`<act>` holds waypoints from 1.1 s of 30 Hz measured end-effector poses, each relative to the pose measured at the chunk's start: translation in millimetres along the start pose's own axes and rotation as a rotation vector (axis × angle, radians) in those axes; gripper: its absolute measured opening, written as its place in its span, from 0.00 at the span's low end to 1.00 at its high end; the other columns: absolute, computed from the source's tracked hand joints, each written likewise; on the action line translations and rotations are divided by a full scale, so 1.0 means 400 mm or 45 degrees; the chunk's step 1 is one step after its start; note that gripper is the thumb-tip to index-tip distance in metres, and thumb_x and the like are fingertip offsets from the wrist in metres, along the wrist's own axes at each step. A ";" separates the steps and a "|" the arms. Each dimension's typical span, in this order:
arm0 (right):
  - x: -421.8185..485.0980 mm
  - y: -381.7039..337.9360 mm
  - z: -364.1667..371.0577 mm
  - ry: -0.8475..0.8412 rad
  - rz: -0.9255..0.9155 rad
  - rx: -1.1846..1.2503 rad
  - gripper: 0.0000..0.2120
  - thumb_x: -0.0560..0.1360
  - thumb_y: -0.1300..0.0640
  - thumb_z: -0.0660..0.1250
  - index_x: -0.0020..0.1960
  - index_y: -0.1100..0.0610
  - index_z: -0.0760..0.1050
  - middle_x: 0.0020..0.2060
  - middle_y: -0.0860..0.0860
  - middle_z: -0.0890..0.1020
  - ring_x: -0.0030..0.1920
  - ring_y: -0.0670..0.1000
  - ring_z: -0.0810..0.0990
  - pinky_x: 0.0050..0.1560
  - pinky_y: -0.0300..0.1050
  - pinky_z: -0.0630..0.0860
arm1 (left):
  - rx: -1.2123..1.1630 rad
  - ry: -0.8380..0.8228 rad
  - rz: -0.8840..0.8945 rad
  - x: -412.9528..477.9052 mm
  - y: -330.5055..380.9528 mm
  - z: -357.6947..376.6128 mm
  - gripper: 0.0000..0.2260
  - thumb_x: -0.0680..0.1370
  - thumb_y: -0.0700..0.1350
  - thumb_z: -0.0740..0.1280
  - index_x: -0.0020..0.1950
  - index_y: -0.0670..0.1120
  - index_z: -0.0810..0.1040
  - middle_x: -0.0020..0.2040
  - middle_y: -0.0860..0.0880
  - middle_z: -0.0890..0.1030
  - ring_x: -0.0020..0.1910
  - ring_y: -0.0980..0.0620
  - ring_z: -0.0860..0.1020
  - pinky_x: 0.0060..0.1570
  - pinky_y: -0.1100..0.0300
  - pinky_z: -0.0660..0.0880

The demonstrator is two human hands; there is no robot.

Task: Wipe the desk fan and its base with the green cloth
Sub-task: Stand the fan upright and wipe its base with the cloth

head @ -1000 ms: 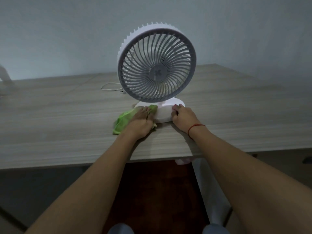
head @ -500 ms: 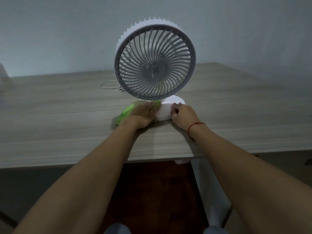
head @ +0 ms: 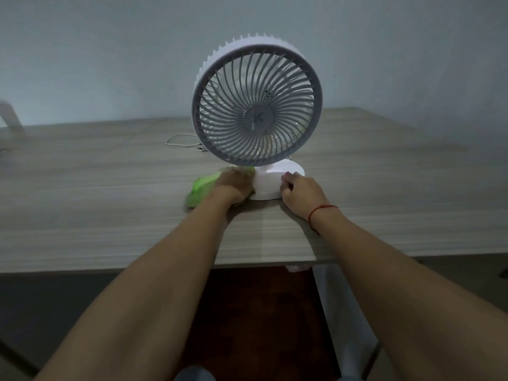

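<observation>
A white desk fan [head: 257, 101] with a grey round grille stands upright on the wooden desk [head: 110, 193]. Its round white base [head: 270, 182] sits near the desk's front edge. My left hand [head: 233, 185] presses the green cloth [head: 203, 185] against the left side of the base; the cloth trails out to the left and looks blurred. My right hand [head: 301, 192] grips the right front edge of the base with curled fingers. A red string circles the right wrist.
A thin white cable [head: 181, 140] lies on the desk behind the fan, to the left. A pale object [head: 11, 119] shows at the far left edge. A wall rises right behind the desk. Below the front edge are dark floor and a white desk leg [head: 338, 312].
My left hand with the cloth has slid left along the base, from its front to its left side. The right hand has stayed on the base. The fan stayed upright.
</observation>
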State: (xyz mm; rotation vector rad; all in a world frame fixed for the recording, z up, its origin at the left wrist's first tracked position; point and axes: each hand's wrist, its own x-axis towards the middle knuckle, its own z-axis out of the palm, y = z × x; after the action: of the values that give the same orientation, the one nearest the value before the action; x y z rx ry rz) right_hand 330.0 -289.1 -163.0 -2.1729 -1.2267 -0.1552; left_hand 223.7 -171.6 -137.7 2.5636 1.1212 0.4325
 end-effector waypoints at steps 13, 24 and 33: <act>-0.005 0.000 -0.006 -0.034 -0.006 0.001 0.17 0.78 0.57 0.56 0.60 0.62 0.76 0.57 0.63 0.78 0.57 0.65 0.76 0.56 0.51 0.72 | 0.035 0.043 0.006 -0.007 -0.049 0.003 0.21 0.82 0.49 0.49 0.72 0.43 0.67 0.73 0.40 0.68 0.71 0.41 0.68 0.71 0.52 0.63; -0.009 0.000 -0.015 -0.045 0.002 0.005 0.17 0.78 0.56 0.56 0.61 0.61 0.76 0.59 0.63 0.78 0.58 0.65 0.76 0.57 0.53 0.73 | 0.050 0.007 0.418 -0.022 -0.009 0.050 0.21 0.81 0.52 0.50 0.72 0.49 0.69 0.73 0.47 0.70 0.72 0.47 0.68 0.73 0.53 0.62; -0.013 -0.006 -0.015 -0.066 0.021 -0.009 0.17 0.79 0.56 0.55 0.62 0.62 0.74 0.59 0.63 0.76 0.57 0.65 0.76 0.54 0.50 0.72 | 0.121 0.051 0.212 0.009 -0.048 0.040 0.21 0.82 0.49 0.47 0.70 0.46 0.69 0.72 0.44 0.71 0.72 0.44 0.66 0.73 0.51 0.60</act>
State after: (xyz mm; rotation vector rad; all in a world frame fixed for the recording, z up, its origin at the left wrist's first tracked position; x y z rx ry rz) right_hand 326.3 -295.3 -158.9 -2.2047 -1.2383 -0.0974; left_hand 219.8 -159.0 -159.4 2.7548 0.9664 0.4823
